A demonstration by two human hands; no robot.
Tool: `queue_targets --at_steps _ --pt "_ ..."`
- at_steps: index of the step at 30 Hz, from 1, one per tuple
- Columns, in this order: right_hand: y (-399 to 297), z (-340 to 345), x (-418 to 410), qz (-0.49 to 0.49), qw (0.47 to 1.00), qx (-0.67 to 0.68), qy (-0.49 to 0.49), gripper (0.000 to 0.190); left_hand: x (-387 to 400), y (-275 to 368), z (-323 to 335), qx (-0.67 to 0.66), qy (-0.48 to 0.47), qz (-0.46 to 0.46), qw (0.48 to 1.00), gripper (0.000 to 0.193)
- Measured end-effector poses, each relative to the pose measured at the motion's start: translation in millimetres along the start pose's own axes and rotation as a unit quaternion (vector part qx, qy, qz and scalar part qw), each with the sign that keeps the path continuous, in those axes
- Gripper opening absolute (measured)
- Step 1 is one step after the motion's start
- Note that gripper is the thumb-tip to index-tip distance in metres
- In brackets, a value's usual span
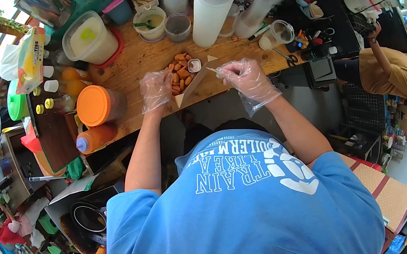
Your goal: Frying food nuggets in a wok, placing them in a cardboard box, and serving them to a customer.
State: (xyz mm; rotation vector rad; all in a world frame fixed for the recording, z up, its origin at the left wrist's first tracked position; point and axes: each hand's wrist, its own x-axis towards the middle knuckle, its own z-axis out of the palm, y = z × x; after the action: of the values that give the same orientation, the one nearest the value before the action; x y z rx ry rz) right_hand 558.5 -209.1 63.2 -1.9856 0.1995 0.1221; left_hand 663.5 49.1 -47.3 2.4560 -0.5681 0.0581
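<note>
On the wooden worktable, a paper food tray holds several pieces of browned fried food. A small square tub with pale contents sits among them, towards the tray's right side. My left hand, in a clear plastic glove, is curled against the tray's left side; its fingertips are hidden, so a grip on the wall cannot be confirmed. To the right of the tray, my right hand, also gloved, pinches a small pale stick that points towards the tray.
Stacked plastic cups stand behind the tray. An orange-lidded jar and an orange squeeze bottle are on the left. Scissors lie at the right, near a clear cup. Another person is farther right.
</note>
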Motion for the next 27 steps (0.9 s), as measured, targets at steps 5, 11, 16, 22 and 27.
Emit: queue_targets --at_steps 5,11,16,22,27 --pt "8.5 0.0 -17.6 0.037 0.998 0.038 0.015 0.02 0.7 -1.1 9.9 0.087 -0.048 -0.019 0.995 0.021" --pt "13.3 3.4 -26.3 0.059 0.996 0.058 0.018 0.019 -1.3 1.0 -0.4 0.139 -0.069 -0.026 0.988 0.026" --pt "-6.5 2.2 -15.3 0.039 0.995 0.094 -0.004 0.019 -12.7 39.6 -64.9 0.064 0.038 -0.03 0.997 0.029" --pt "-48.9 38.5 20.8 -0.116 0.991 0.025 -0.062 0.021 -10.2 89.5 -91.1 -0.178 0.006 0.032 0.983 0.017" --pt "-49.3 50.4 32.5 -0.116 0.988 0.079 -0.071 0.017 -6.6 85.9 -96.0 -0.335 0.008 -0.103 0.937 0.016"
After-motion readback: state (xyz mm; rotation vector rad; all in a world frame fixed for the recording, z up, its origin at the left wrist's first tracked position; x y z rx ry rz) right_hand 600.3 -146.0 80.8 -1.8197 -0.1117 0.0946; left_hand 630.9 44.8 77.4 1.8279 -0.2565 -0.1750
